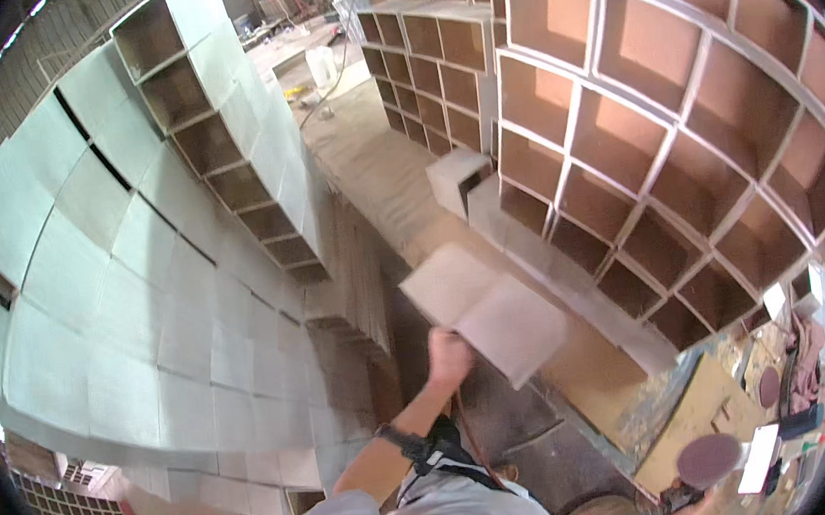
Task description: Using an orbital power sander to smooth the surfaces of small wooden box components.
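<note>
My left hand point(449, 355), at the end of an outstretched arm, is closed on the near edge of a pale box point(513, 329). A second pale box point(450, 282) lies against its far side; both show flat, whitish faces. Beneath them runs a long brown board point(594, 379). At the lower right my right hand point(695, 509), partly cut off by the lower edge, grips a disc sander point(710, 460) whose round purple pad is turned upward. The sander is well apart from the boxes.
Tall stacks of open-fronted boxes point(631, 134) rise on the right. A wall of whitish boxes point(124, 288) stands close on the left. A single small box point(459, 177) sits beyond my left hand. A cluttered workbench point(710, 407) at the lower right bears another purple disc point(769, 387).
</note>
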`<state>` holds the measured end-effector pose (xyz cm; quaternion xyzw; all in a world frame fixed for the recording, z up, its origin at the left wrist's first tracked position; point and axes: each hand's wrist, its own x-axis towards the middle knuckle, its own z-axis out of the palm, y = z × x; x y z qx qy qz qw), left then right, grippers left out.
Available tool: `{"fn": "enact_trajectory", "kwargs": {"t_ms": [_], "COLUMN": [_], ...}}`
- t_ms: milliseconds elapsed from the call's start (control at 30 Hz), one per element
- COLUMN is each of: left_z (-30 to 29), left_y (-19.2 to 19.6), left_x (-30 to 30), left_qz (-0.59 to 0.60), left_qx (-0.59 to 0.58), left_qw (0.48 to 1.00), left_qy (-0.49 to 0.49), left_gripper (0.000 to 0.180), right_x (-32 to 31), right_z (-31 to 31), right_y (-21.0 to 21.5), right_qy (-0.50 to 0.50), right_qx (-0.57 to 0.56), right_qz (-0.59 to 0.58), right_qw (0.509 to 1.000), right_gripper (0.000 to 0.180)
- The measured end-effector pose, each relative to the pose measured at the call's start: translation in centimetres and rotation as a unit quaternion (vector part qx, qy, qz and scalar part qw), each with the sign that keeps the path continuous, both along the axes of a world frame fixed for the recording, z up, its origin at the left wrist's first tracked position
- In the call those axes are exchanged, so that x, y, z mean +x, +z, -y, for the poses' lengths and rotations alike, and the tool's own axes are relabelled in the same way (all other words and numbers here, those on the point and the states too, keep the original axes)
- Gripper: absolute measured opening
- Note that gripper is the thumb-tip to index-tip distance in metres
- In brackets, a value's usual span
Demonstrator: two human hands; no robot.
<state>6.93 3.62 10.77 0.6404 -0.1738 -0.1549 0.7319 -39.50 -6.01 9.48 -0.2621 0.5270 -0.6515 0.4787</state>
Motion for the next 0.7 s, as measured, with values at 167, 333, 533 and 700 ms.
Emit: {"fn": "enact_trajectory", "kwargs": {"t_ms": [167,333,533,700], "left_z": [1.2,6.3,17.2,25.6], "left_y": [7.6,20.9,32.5,34.5], "left_x": [14.5,25.8,37.2,40.8], "left_qz": [0.1,0.308,0.351,0.396], "left_qx": [-0.133,-0.039,-0.04,0.015], "left_qw": [0.97,0.907,0.922,0.907], "left_qy": [0.175,0.283,0.156,0.138], "left_gripper": [0.023,0.026,0.023,0.029], "right_x": [4.0,9.3,15.2,20.8], "right_z": [-1.0,-2.2,-5.2,-7.0], "right_y": [3.5,5.6,8.1,10.1], "right_qy": [0.033,-0.039,-0.105,-0.226], "right_qx": [-0.045,-0.09,-0.031,-0.033], "right_qz": [-0.102,-0.137,-0.105,-0.106], "right_qw": [0.993,0.986,0.988,0.968], "right_gripper": [0.054,0.052,0.049,0.052]}}
